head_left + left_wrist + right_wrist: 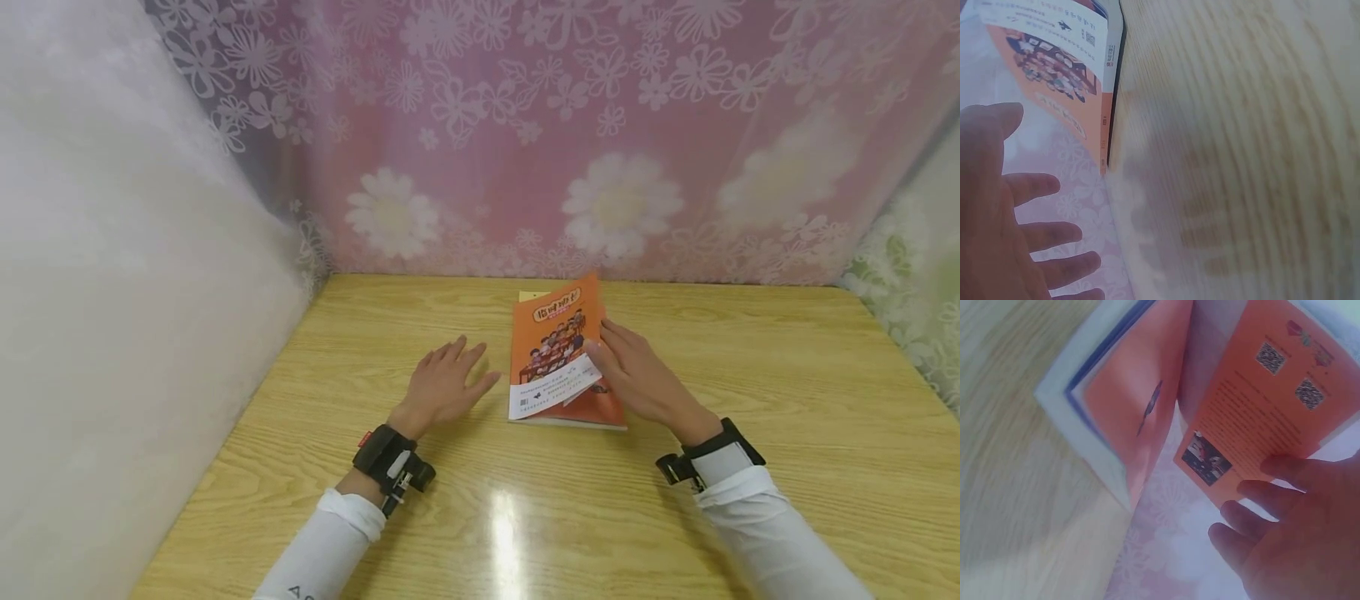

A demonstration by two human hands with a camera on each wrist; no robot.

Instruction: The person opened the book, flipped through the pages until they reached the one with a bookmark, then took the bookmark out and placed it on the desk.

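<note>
An orange paperback book [547,333] lies on the table, its front cover partly lifted at the right side. A white paper band [546,393] with small print crosses the lower part of the cover. My right hand [648,379] holds the cover's right edge, thumb on the front and fingers behind. In the right wrist view, the fingers lie against the orange inner flap [1254,406], which bears two QR codes and a small picture. My left hand [446,387] is off to the left of the book with fingers spread, touching nothing. The spine [1108,81] faces the left hand.
The book stands on a light wood-grain table [420,533], toward its back edge. A pink flowered curtain [487,167] hangs behind that edge. White sheeting [150,292] lies along the left side, and pale flowered cloth [911,292] on the right.
</note>
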